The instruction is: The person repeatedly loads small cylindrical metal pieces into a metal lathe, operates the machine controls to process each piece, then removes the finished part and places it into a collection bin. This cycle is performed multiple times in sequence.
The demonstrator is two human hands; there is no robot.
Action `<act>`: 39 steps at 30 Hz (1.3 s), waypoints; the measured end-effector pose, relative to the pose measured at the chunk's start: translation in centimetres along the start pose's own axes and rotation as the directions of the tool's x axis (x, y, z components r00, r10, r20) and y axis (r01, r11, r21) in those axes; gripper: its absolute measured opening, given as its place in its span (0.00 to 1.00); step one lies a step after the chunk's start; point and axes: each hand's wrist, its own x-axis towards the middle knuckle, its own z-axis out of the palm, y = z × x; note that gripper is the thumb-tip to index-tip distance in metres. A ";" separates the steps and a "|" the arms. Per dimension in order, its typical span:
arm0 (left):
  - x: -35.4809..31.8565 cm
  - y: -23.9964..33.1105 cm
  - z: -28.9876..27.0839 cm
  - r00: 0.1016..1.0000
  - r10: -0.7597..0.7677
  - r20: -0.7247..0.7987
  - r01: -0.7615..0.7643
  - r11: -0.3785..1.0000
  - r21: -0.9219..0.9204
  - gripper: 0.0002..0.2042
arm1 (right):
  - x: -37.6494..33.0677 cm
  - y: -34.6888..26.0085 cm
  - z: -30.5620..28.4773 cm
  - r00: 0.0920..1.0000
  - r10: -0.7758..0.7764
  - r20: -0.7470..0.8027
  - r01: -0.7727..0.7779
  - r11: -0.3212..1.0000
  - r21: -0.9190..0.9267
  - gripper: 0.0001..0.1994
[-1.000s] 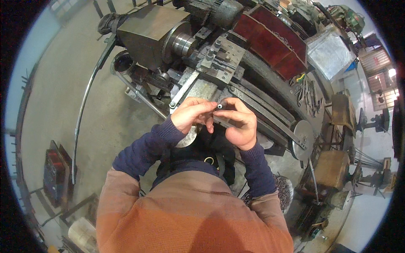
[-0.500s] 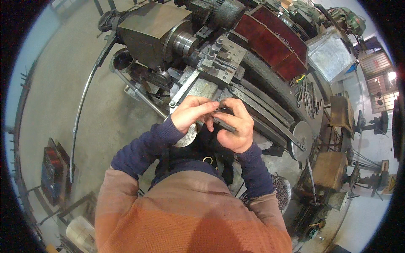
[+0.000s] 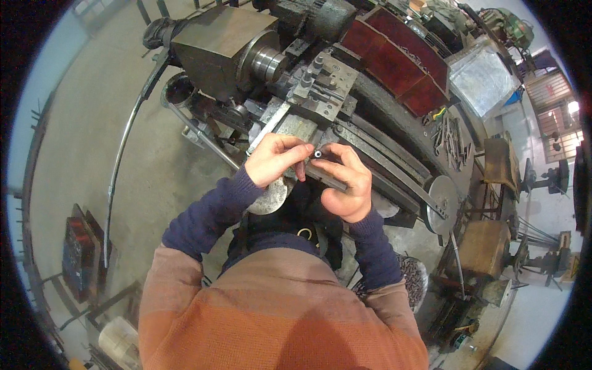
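Between my two hands, in front of the lathe's tool post (image 3: pixel 324 86), is a small round metal part (image 3: pixel 317 154) with a pale rim and a dark hole. My right hand (image 3: pixel 349 179) pinches it between thumb and fingers. My left hand (image 3: pixel 275 161) is closed beside it, thumb tip close against the part. The left fingers curl underneath, and whatever they may hold is hidden. Both hands hover over the near side of the lathe, above my dark-clothed lap.
The lathe headstock (image 3: pixel 228 46) with its bright spindle stands at the upper left. Beyond the bed sits a dark red tray (image 3: pixel 394 58). Several wrenches (image 3: pixel 448 142) lie to the right, near a handwheel (image 3: pixel 441 203). A long bent lever (image 3: pixel 123 148) reaches down over the floor.
My left hand has shifted slightly left and its thumb has drawn back, so the hole of the small metal part now shows. My right hand stays almost in place.
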 end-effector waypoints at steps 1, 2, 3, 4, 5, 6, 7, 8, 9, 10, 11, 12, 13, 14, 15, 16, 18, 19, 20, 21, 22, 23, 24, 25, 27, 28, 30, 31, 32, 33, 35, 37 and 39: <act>-0.1 -0.1 0.2 0.999 0.027 -0.026 -0.027 1.000 0.012 0.14 | -0.1 0.0 -0.1 1.000 0.019 0.012 -0.020 1.000 0.007 0.24; -0.1 -0.2 0.4 0.997 0.054 -0.051 -0.053 0.998 0.024 0.14 | -0.2 0.0 -0.1 0.999 0.033 0.016 -0.033 0.999 0.043 0.24; -0.3 -0.1 0.6 0.996 0.059 -0.066 -0.053 0.994 0.091 0.13 | -0.2 0.0 -0.1 0.999 0.045 0.022 -0.047 0.996 0.078 0.24; -0.4 0.1 0.7 0.995 0.065 -0.081 -0.051 0.986 0.156 0.13 | -0.3 0.0 -0.1 0.998 0.059 0.027 -0.061 0.992 0.113 0.24; -0.5 0.3 0.9 0.993 0.071 -0.095 -0.048 0.974 0.221 0.13 | -0.4 -0.1 -0.2 0.997 0.063 0.043 -0.067 0.990 0.121 0.24; -0.2 -0.3 0.9 0.941 0.327 -0.085 -0.275 0.888 0.367 0.11 | -0.3 -0.2 -0.5 0.996 0.066 0.058 -0.073 0.989 0.129 0.24; -0.2 -0.2 1.0 0.932 0.357 -0.069 -0.289 0.841 0.457 0.11 | -0.4 -0.3 -0.7 0.995 0.071 0.072 -0.080 0.988 0.134 0.24; -0.3 0.1 1.0 0.921 0.385 -0.050 -0.299 0.786 0.542 0.11 | -0.5 -0.2 -0.7 0.996 0.062 0.066 -0.070 0.989 0.128 0.24; -0.4 0.5 1.0 0.911 0.412 -0.028 -0.307 0.722 0.621 0.11 | -0.7 0.0 -0.6 0.997 0.053 0.060 -0.060 0.991 0.122 0.24; -0.6 1.0 1.0 0.935 0.354 -0.014 -0.264 0.722 0.639 0.11 | -0.8 0.2 -0.6 0.998 0.043 0.054 -0.049 0.992 0.116 0.23; -0.8 1.6 1.2 0.955 0.295 -0.001 -0.222 0.720 0.658 0.11 | -0.8 0.2 -0.6 0.998 0.045 0.049 -0.051 0.991 0.127 0.23; -1.0 1.9 1.2 0.972 0.235 0.011 -0.180 0.714 0.676 0.11 | -0.9 0.2 -0.6 0.998 0.047 0.043 -0.053 0.989 0.137 0.22; -1.0 1.8 1.1 0.963 0.268 0.031 -0.216 0.696 0.684 0.10 | -0.8 0.1 -0.6 0.998 0.047 0.039 -0.052 0.987 0.151 0.22; -1.0 1.6 1.0 0.953 0.300 0.052 -0.251 0.677 0.692 0.10 | -0.8 0.1 -0.5 0.998 0.045 0.044 -0.051 0.986 0.161 0.21; -1.0 1.5 0.9 0.941 0.331 0.074 -0.286 0.657 0.698 0.10 | -0.7 0.0 -0.6 0.998 0.043 0.048 -0.051 0.984 0.171 0.21; -1.0 1.4 0.8 0.940 0.329 0.086 -0.293 0.656 0.696 0.10 | -0.6 0.0 -0.5 0.998 0.040 0.054 -0.050 0.982 0.182 0.20; -1.0 1.3 0.6 0.939 0.324 0.111 -0.307 0.654 0.691 0.09 | -0.7 0.2 -0.3 0.997 0.049 0.053 -0.058 0.982 0.182 0.19; -0.9 1.2 0.5 0.936 0.333 0.113 -0.314 0.648 0.694 0.09 | -0.7 0.2 -0.2 0.997 0.052 0.052 -0.061 0.982 0.181 0.19; -1.0 1.2 0.4 0.933 0.342 0.114 -0.321 0.642 0.697 0.09 | -0.6 0.1 -0.2 0.997 0.060 0.058 -0.070 0.980 0.185 0.19; -1.0 1.2 0.3 0.929 0.351 0.116 -0.327 0.635 0.700 0.08 | -0.6 -0.1 -0.1 0.996 0.068 0.063 -0.078 0.979 0.189 0.19; -0.9 1.2 0.3 0.926 0.358 0.120 -0.333 0.625 0.706 0.08 | -0.4 -0.3 0.0 0.995 0.073 0.069 -0.086 0.978 0.193 0.19; -0.9 1.1 0.2 0.922 0.366 0.124 -0.339 0.615 0.711 0.08 | -0.3 -0.5 0.0 0.994 0.079 0.078 -0.091 0.980 0.178 0.19; -0.9 1.1 0.2 0.919 0.373 0.128 -0.345 0.605 0.717 0.08 | -0.1 -0.6 0.0 0.993 0.084 0.086 -0.097 0.982 0.164 0.19; -0.9 1.0 0.2 0.904 0.408 0.124 -0.367 0.597 0.714 0.09 | 0.0 -0.8 0.0 0.991 0.090 0.095 -0.104 0.983 0.150 0.19; -0.8 0.9 0.3 0.872 0.476 0.116 -0.409 0.576 0.707 0.11 | -0.1 -0.7 0.1 0.986 0.119 0.117 -0.137 0.978 0.158 0.19; -0.8 0.8 0.2 0.877 0.464 0.121 -0.408 0.591 0.695 0.11 | -0.3 -0.6 0.0 0.983 0.135 0.127 -0.155 0.975 0.162 0.19; -0.8 0.7 0.0 0.888 0.441 0.130 -0.406 0.621 0.670 0.11 | -0.4 -0.4 0.0 0.980 0.149 0.134 -0.175 0.962 0.208 0.19; -0.8 0.7 -0.2 0.891 0.428 0.149 -0.414 0.638 0.649 0.10 | -0.4 -0.3 -0.1 0.978 0.155 0.136 -0.184 0.955 0.231 0.19; -0.7 0.8 -0.5 0.894 0.415 0.168 -0.422 0.654 0.628 0.10 | -0.4 -0.3 -0.1 0.979 0.147 0.142 -0.179 0.953 0.246 0.19; -0.8 0.8 -0.8 0.896 0.403 0.189 -0.429 0.669 0.606 0.10 | -0.4 -0.2 -0.1 0.979 0.138 0.147 -0.173 0.950 0.261 0.19; -0.9 1.0 -1.1 0.908 0.375 0.189 -0.412 0.709 0.572 0.08 | -0.4 0.0 -0.1 0.979 0.121 0.163 -0.166 0.939 0.301 0.18; -1.0 1.3 -1.2 0.917 0.352 0.187 -0.396 0.751 0.528 0.07 | -0.3 0.0 -0.1 0.978 0.108 0.181 -0.166 0.923 0.348 0.19; -1.2 1.4 -1.2 0.925 0.333 0.183 -0.380 0.795 0.473 0.08 | -0.2 -0.1 0.0 0.974 0.132 0.183 -0.194 0.907 0.375 0.19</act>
